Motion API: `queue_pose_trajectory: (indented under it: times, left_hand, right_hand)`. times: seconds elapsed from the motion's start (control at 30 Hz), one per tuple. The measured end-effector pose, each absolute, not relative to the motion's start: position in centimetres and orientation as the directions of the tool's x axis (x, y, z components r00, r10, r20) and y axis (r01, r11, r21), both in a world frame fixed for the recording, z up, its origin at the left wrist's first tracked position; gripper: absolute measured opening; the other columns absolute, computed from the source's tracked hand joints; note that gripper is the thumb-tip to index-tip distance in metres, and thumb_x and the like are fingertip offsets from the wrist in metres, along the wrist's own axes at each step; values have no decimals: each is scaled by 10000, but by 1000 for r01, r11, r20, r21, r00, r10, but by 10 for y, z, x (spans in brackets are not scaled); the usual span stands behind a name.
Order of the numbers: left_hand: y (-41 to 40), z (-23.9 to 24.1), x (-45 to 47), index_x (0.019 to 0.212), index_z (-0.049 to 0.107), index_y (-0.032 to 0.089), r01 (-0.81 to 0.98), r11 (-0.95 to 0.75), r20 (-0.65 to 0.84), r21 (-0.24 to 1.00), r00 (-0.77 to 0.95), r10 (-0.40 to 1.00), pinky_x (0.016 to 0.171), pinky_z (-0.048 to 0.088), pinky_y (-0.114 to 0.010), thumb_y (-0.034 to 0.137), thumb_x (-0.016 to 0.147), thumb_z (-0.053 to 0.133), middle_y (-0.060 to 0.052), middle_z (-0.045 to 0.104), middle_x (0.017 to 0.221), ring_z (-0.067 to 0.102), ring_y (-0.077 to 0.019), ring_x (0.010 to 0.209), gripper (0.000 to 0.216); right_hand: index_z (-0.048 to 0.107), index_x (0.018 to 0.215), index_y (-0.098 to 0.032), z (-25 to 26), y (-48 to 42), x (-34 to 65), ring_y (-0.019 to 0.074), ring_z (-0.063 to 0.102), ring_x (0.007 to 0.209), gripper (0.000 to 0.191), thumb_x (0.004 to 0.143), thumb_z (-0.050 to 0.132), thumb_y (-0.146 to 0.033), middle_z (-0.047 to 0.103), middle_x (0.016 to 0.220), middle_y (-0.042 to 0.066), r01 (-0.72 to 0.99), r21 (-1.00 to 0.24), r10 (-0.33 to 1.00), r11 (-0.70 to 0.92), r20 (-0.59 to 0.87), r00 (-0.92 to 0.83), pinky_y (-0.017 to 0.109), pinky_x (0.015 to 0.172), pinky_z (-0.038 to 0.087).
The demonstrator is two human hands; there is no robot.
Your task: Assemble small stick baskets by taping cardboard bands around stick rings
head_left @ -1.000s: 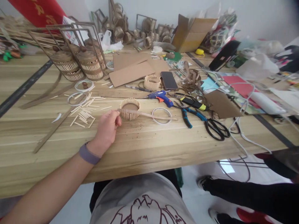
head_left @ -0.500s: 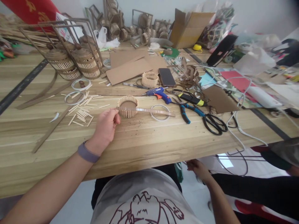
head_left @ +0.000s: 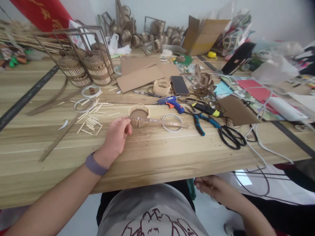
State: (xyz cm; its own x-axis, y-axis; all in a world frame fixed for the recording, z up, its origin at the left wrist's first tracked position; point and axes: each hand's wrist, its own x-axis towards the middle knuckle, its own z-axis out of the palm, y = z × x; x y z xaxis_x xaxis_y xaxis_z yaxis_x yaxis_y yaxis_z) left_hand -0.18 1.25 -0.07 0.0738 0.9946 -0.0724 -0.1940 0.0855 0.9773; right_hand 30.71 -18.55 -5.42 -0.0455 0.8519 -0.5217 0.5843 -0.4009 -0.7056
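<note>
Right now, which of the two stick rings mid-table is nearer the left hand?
The front stick ring, its near side crossed in view by the brown strip in the left hand; the other ring stands farther back, beside the phone.

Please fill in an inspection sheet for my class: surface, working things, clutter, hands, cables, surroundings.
Surface: wooden table, dark specks near the front.
Working things: brown strip, crossing in front of a stick-walled cup and a white ring.
Clutter: loose sticks, glue gun, pliers, phone.
Hands: left hand pinches the strip's end; right hand is off the front edge, contents unclear.
Cables: white cable loops at right.
Surroundings: red banner behind, left.
</note>
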Motion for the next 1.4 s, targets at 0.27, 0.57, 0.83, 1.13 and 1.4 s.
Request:
queue_pose_trajectory:
  times: [0.27,0.57,0.83,1.13,1.4]
  left_hand:
    - [10,0,-1,490,449,203,-207,93,-63,974,143,988,519,329,-245,249,744,535,31,432,448,400,-107,482,272]
    - [10,5,1,512,468,201,-273,120,-84,954,138,987,494,291,-246,248,727,543,40,431,435,375,-104,459,233]
    - [14,7,-3,572,436,201,-373,103,-122,922,-28,992,503,325,-227,274,790,512,45,454,484,397,-99,482,242]
    - [24,-1,-5,751,501,194,-405,71,-163,912,-199,966,505,337,-212,176,737,513,65,495,546,446,-102,514,25]
    - [26,-9,-3,925,550,202,-392,91,-204,916,-258,944,717,436,-240,182,816,560,-5,572,871,550,-136,817,112]
  right_hand:
    - [617,822,-227,49,-117,202,164,626,669,211,966,468,-266,670,750,29,797,-345,860,496,325,-395,278,591,464]
    - [645,847,-230,25,-22,178,197,604,944,90,916,598,-197,733,927,25,877,311,512,366,720,-469,369,911,347]
    - [637,781,-207,78,-5,192,246,614,897,130,879,552,-207,697,963,80,882,124,694,455,570,-439,408,830,422]
    - [674,692,-204,60,19,159,309,534,1158,132,773,628,-110,718,1012,53,772,-184,786,608,0,-619,532,1024,300]
    - [668,777,-187,76,39,169,185,657,790,120,827,561,-210,722,797,24,800,-390,871,457,12,-491,347,808,480]
